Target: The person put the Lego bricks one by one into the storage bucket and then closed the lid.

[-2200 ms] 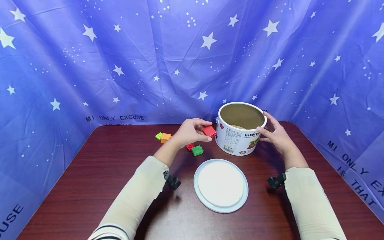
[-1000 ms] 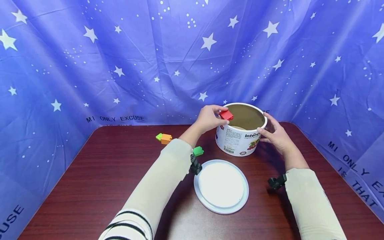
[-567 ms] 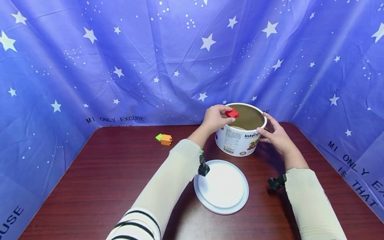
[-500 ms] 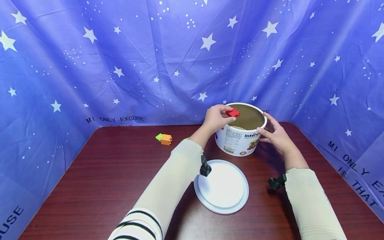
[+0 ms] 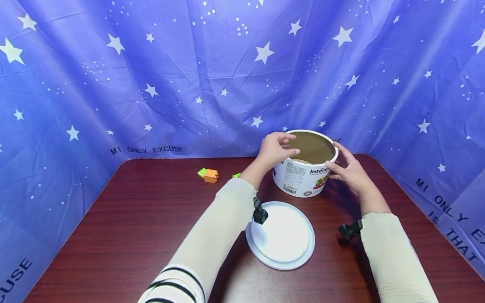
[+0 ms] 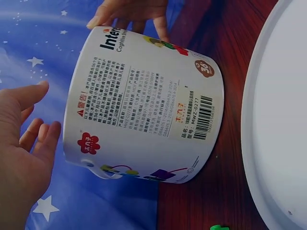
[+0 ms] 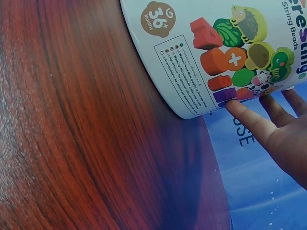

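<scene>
A white printed bucket (image 5: 293,181) stands upright near the back of the table, its brown inner wall showing. My left hand (image 5: 274,149) is over its left rim with thumb and fingers apart and nothing between them. The left wrist view shows that hand (image 6: 29,143) beside the bucket's mouth, fingers loosely bent. My right hand (image 5: 352,172) holds the bucket's right side, thumb at the rim and fingers spread round the wall. In the right wrist view, fingertips (image 7: 240,109) touch the printed side. The bucket's floor is partly hidden by its front wall.
A round white lid (image 5: 280,235) lies on the dark wood table in front of the bucket. To the left sits an orange block with a green piece (image 5: 208,174). A green block (image 5: 236,175) peeks out behind my left forearm. A blue star curtain (image 5: 189,84) hangs behind.
My left hand carried the red block right and up over the bucket's rim, then let it go; the block is out of sight now. The right hand has stayed on the bucket.
</scene>
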The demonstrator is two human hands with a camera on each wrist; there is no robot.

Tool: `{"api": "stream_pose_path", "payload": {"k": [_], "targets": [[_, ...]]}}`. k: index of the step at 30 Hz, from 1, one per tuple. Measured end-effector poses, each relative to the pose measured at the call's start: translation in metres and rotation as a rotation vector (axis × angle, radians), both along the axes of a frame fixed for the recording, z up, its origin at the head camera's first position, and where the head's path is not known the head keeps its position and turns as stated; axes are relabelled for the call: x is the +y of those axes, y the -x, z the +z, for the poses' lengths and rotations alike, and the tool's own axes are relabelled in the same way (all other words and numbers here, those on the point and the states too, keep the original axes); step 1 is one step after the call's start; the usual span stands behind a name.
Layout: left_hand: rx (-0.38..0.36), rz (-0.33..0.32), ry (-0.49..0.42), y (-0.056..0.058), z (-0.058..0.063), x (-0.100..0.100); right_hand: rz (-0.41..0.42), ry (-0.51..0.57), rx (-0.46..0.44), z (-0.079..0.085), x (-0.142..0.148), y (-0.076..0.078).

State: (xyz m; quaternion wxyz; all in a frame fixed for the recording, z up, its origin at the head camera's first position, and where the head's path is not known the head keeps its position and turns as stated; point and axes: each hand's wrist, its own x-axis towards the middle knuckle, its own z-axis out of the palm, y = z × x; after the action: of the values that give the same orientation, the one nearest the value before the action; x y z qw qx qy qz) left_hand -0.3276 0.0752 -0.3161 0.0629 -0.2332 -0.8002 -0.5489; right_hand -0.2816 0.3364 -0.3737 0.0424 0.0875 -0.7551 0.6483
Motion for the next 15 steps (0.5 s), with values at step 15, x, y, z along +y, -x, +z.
{"api": "stream_pose_path", "payload": {"k": [15], "targets": [[-0.074, -0.120, -0.159, -0.009, -0.009, -0.029, 0.006, 0.007, -0.007, 0.001, 0.000, 0.000]]}}
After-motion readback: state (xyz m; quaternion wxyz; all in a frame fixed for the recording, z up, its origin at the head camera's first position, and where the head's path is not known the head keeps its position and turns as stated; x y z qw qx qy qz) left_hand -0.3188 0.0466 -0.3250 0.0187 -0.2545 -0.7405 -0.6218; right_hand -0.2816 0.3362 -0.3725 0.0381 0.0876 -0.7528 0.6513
